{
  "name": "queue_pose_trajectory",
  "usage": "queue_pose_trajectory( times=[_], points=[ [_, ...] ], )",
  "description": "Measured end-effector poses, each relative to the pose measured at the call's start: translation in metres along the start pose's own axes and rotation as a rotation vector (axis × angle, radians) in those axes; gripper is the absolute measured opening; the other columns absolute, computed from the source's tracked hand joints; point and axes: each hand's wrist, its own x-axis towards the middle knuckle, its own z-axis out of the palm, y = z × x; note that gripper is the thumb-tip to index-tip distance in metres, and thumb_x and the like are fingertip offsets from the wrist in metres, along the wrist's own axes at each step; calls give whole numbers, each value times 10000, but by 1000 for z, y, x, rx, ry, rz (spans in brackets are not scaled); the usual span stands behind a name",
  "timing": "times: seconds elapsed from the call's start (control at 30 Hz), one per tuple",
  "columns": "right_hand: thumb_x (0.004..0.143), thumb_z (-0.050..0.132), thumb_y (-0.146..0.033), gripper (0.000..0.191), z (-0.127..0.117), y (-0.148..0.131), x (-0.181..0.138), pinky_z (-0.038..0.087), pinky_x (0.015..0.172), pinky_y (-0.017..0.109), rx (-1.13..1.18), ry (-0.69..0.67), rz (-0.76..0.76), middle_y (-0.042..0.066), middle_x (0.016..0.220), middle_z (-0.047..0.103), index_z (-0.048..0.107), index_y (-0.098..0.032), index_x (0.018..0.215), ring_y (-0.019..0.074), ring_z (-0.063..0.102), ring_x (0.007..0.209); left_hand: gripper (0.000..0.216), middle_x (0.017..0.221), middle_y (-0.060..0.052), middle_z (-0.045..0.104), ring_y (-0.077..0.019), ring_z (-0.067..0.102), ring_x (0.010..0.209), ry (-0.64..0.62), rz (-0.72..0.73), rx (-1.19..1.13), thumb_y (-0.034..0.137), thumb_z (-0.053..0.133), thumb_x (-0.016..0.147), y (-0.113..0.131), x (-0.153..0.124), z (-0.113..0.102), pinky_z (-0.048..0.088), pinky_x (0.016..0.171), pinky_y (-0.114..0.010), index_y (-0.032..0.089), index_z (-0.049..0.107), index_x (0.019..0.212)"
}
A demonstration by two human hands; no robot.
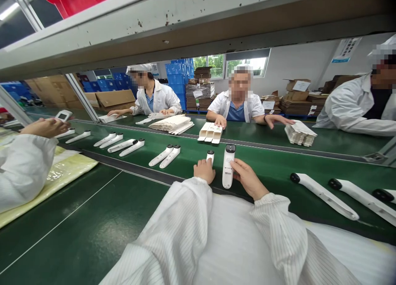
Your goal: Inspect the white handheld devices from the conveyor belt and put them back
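Left hand [204, 171] with grip closed around a small white device [210, 155], only its top showing above the fingers; right hand [247, 178] with grip pressed on the side of a bigger white device [228, 165], resting on the green table [266, 169] between both hands, maybe for steadiness. Further white devices [161, 156] in neat rows along the table, all pointing one way, perhaps for easy reach

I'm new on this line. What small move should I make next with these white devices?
Probably close your right hand around the black-topped white device, since that hand already touches the device's side as it lies on the green conveyor belt.
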Motion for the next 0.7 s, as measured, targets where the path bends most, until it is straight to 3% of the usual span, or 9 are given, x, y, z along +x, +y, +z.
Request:
queue_pose_trajectory(
  times=[0.1, 0.17, 0.23, 0.3, 0.37, 0.47, 0.57, 0.63, 0.7],
  points=[
    [654, 691, -512, 381, 0, 0, 0, 472, 682, 271, -17, -8, 16, 29, 873, 677, 631, -196, 857, 173, 600, 797, 527, 1234, -161, 532, -302, 421, 1199, -115, -55, -71, 65, 552, 707, -7, 6, 0, 322, 987, -421, 158, 505, 1224],
    [674, 671, -515, 363, 1, -1, 0, 477, 702, 285, -36, -15, 43, 38, 895, 688, 617, -201, 846, 186, 615, 812, 523, 1212, -144, 551, -267, 481, 1140, -119, -124, -407, 80, 548, 704, -9, 9, 0, 394, 919, -353, 156, 504, 1219],
    [717, 626, -506, 330, 1, 0, 0, 478, 696, 294, -75, 0, 80, 49, 894, 693, 598, -201, 840, 194, 630, 798, 459, 1124, -127, 591, -231, 560, 1010, -146, -251, -872, 136, 520, 725, -10, 10, -1, 466, 749, -296, 149, 522, 1184],
    [769, 561, -490, 300, -1, 2, 3, 475, 664, 300, -167, 44, 116, 57, 866, 689, 577, -197, 830, 193, 635, 743, 380, 1006, -128, 621, -199, 602, 837, -218, -375, -1304, 180, 459, 752, -8, 9, -4, 451, 553, -250, 117, 555, 1114],
    [807, 507, -456, 273, -6, 6, 7, 470, 665, 308, -330, 96, 136, 65, 872, 682, 564, -193, 855, 197, 633, 735, 331, 898, -133, 634, -164, 587, 670, -293, -445, -1553, 202, 409, 779, -5, 7, -6, 383, 430, -220, 80, 582, 1034],
    [819, 489, -351, 239, -17, 13, 13, 454, 763, 354, -740, 175, 102, 87, 937, 667, 572, -188, 972, 240, 622, 853, 328, 779, -110, 630, -117, 517, 513, -350, -482, -1605, 290, 382, 852, 2, 1, -8, 317, 367, -201, 69, 599, 960],
    [800, 476, -243, 307, -24, 17, 15, 403, 885, 418, -1095, 250, -79, 144, 1092, 618, 583, -162, 1076, 298, 561, 1025, 379, 696, -70, 602, -100, 498, 486, -391, -472, -1588, 393, 395, 880, 12, -4, -6, 311, 370, -191, 84, 609, 927],
    [794, 473, -242, 354, -22, 17, 14, 370, 943, 437, -1131, 286, -254, 159, 1184, 571, 579, -149, 1119, 311, 510, 1104, 347, 681, -49, 592, -101, 517, 511, -376, -493, -1583, 414, 451, 862, 18, -7, -3, 320, 387, -188, 107, 605, 908],
    [796, 488, -314, 364, -16, 16, 13, 390, 932, 433, -1002, 248, -365, 144, 1172, 576, 591, -161, 1110, 294, 525, 1074, 277, 666, -27, 583, -95, 517, 516, -366, -520, -1576, 392, 537, 823, 22, -10, -1, 332, 409, -191, 127, 595, 877]
  ],
)
